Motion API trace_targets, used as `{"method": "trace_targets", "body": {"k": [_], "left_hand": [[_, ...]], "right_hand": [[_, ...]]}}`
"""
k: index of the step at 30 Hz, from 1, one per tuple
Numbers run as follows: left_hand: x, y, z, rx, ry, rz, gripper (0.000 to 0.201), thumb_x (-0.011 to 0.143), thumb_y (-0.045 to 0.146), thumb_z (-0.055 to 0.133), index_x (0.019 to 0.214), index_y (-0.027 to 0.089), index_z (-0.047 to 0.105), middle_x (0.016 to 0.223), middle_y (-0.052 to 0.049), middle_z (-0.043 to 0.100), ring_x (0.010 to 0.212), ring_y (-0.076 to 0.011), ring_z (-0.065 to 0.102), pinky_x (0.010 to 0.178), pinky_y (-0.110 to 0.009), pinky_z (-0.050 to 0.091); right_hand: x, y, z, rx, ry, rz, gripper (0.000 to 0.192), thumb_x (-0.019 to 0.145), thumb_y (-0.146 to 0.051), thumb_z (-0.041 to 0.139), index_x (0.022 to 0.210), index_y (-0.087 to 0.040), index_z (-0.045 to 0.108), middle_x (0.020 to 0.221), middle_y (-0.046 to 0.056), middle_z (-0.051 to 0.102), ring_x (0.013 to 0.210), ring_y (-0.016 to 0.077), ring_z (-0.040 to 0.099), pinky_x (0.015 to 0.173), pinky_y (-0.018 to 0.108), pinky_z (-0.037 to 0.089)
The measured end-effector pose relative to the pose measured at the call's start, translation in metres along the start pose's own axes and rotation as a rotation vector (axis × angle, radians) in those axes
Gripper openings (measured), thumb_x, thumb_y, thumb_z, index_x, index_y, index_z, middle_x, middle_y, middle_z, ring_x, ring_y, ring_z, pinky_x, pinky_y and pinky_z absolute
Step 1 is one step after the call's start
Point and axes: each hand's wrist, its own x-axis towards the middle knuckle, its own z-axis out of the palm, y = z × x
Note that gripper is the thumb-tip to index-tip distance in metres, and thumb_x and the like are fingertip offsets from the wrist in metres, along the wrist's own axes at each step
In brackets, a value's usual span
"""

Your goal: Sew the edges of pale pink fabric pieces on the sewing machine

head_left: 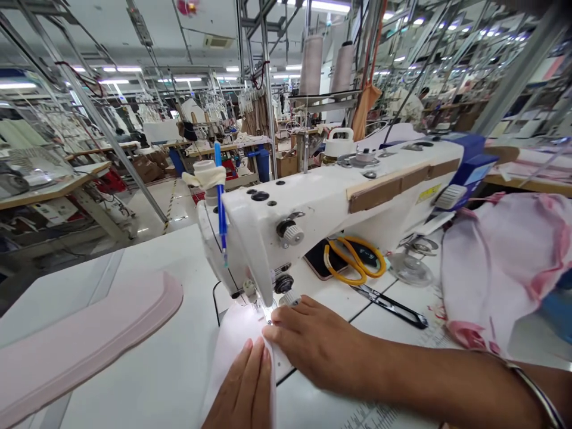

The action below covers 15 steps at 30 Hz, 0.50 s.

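Observation:
A pale pink fabric piece (230,348) lies under the lit needle area of a white sewing machine (313,202). My left hand (245,387) rests flat on this fabric, its fingers stretched out toward the needle. Beside the presser foot, my right hand (308,339) has its thumb and curled fingers closed at the fabric's right edge. The fingertips of both hands are close together. Part of the fabric is hidden beneath my left hand.
A curved pink fabric panel (98,333) lies on the left. Yellow-handled scissors (357,262) and a dark phone (319,259) lie under the machine arm. Bunched pink fabric (504,256) is at right. Thread cones (310,65) stand behind; a blue pen (220,202) is on the machine head.

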Motion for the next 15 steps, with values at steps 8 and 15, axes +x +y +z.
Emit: {"method": "trace_targets", "body": {"k": [8, 15], "left_hand": [[0.015, -0.002, -0.008, 0.044, -0.024, -0.009, 0.039, 0.083, 0.011, 0.036, 0.115, -0.002, 0.056, 0.114, -0.023, 0.065, 0.102, -0.0302, 0.067, 0.078, -0.034, 0.060], [0.029, -0.006, -0.026, -0.091, -0.028, -0.077, 0.044, 0.077, -0.002, 0.030, 0.113, -0.003, 0.054, 0.112, -0.025, 0.066, 0.100, -0.0310, 0.067, 0.076, -0.039, 0.061]], "right_hand": [[-0.001, -0.002, 0.000, 0.018, -0.026, 0.020, 0.019, 0.095, -0.013, 0.044, 0.111, -0.015, 0.053, 0.096, 0.005, 0.058, 0.082, 0.0180, 0.047, 0.080, 0.034, 0.035], [0.000, 0.007, 0.002, 0.005, -0.001, -0.020, 0.022, 0.095, -0.015, 0.043, 0.114, -0.012, 0.054, 0.102, 0.009, 0.057, 0.088, 0.0202, 0.047, 0.083, 0.035, 0.037]]}}
